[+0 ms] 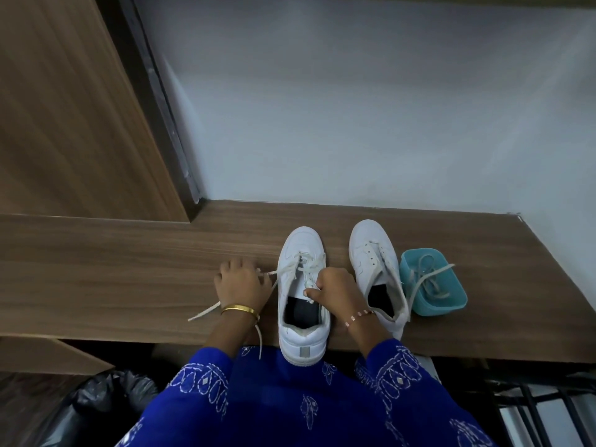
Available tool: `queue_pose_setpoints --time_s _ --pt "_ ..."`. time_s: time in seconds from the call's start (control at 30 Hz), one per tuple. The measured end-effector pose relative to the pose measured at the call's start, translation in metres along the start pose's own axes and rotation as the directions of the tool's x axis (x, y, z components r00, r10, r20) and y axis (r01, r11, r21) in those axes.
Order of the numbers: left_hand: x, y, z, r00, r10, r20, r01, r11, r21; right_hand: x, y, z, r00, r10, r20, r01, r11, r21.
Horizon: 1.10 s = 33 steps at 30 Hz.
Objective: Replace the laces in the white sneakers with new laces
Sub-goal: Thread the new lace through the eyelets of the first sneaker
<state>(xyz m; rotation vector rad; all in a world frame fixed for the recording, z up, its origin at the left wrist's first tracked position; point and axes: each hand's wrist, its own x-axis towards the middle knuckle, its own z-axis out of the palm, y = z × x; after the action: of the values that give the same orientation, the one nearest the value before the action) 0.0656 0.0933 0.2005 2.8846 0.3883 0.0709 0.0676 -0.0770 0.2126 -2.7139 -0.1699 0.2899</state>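
Low in the frame's centre, I noted two white sneakers on the wooden tabletop [129, 253], toes pointing toward the top of the frame. Left sneaker [303, 295] sat heel over the near edge, partly laced. Left hand [242, 280], at the sneaker's left, had its fingers curled round a lace [283, 271] running out from the lower eyelets; a loose end trailed past the gold bangle [240, 309]. Right hand [335, 291] pinched lace at the upper eyelets by the tongue. Right sneaker [377, 266] stood just right of that hand, unlaced. Further right, a teal tub [451, 304] held another lace [425, 279], partly draped over its rim.
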Motion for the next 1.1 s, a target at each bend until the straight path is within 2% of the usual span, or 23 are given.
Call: queue_pose_setpoints --time_s 0.07,0.13,0.23,0.33,0.5,0.67,0.7,0.73,0.77,0.8,0.83,0.87,0.9,0.93,0.97,1.0,1.07,1.1 --pt "0.0 0.001 -0.001 0.998 0.05 -0.039 -0.05 0.999 0.006 0.0 0.0 0.0 1.0 -0.001 0.005 0.001 1.0 0.008" --pt "0.001 0.004 0.001 0.987 0.152 -0.06 -0.156 0.986 -0.063 -0.001 0.0 0.001 1.0 0.005 0.0 -0.005 1.0 0.017" --pt "0.001 0.014 0.007 0.962 0.274 -0.012 -0.273 0.952 -0.138 -0.003 -0.001 0.003 1.0 0.01 -0.013 -0.01 1.0 0.015" --pt "-0.001 0.021 0.01 0.969 0.236 0.072 -0.219 0.957 -0.189 -0.004 0.0 0.004 1.0 0.004 -0.018 -0.004 1.0 0.018" --pt "0.006 0.021 0.011 0.978 0.154 0.141 -0.089 0.919 -0.385 -0.006 0.002 0.004 0.999 -0.004 -0.041 0.004 1.0 -0.001" --pt "0.014 0.022 0.011 0.955 0.172 0.243 -0.039 0.882 -0.47 -0.005 -0.001 0.005 0.999 0.003 -0.043 -0.003 1.0 0.004" --pt "0.015 0.022 0.011 0.957 0.13 0.258 0.032 0.84 -0.542 -0.005 -0.001 0.005 0.999 0.004 -0.047 -0.004 1.0 0.004" --pt "0.016 0.021 0.011 0.958 0.065 0.28 0.143 0.736 -0.662 -0.005 -0.001 0.006 0.999 0.007 -0.052 -0.007 1.0 0.006" --pt "0.017 0.019 0.01 0.948 -0.006 0.318 0.272 0.531 -0.802 -0.005 -0.001 0.006 0.998 0.014 -0.055 -0.014 1.0 0.012" --pt "0.017 0.016 0.007 0.924 -0.064 0.378 0.382 0.233 -0.894 -0.006 0.0 0.007 0.998 0.022 -0.058 -0.021 1.0 0.019" --pt "0.014 0.012 0.003 0.886 -0.082 0.457 0.45 -0.087 -0.889 -0.006 0.0 0.007 0.998 0.031 -0.059 -0.03 0.999 0.027" --pt "0.012 0.006 -0.002 0.853 -0.076 0.516 0.462 -0.345 -0.817 -0.006 0.0 0.008 0.998 0.041 -0.058 -0.039 0.999 0.033" --pt "0.01 -0.001 -0.006 0.837 -0.09 0.54 0.436 -0.489 -0.756 -0.007 0.0 0.008 0.997 0.048 -0.057 -0.046 0.998 0.035" --pt "0.01 -0.008 -0.009 0.827 -0.118 0.549 0.405 -0.551 -0.729 -0.007 0.0 0.008 0.997 0.051 -0.055 -0.049 0.998 0.037" --pt "0.011 -0.016 -0.01 0.822 -0.148 0.55 0.392 -0.555 -0.734 -0.007 -0.001 0.008 0.997 0.051 -0.055 -0.048 0.998 0.043" --pt "0.011 -0.023 -0.011 0.819 -0.178 0.546 0.394 -0.517 -0.76 -0.007 -0.001 0.008 0.997 0.048 -0.056 -0.045 0.998 0.048" --pt "0.014 -0.032 -0.009 0.805 -0.275 0.525 0.434 -0.331 -0.838 -0.006 0.0 0.008 0.997 0.044 -0.058 -0.042 0.998 0.043" --pt "0.015 -0.035 -0.007 0.812 -0.319 0.488 0.456 -0.176 -0.873 -0.007 0.0 0.008 0.997 0.044 -0.058 -0.042 0.998 0.041"
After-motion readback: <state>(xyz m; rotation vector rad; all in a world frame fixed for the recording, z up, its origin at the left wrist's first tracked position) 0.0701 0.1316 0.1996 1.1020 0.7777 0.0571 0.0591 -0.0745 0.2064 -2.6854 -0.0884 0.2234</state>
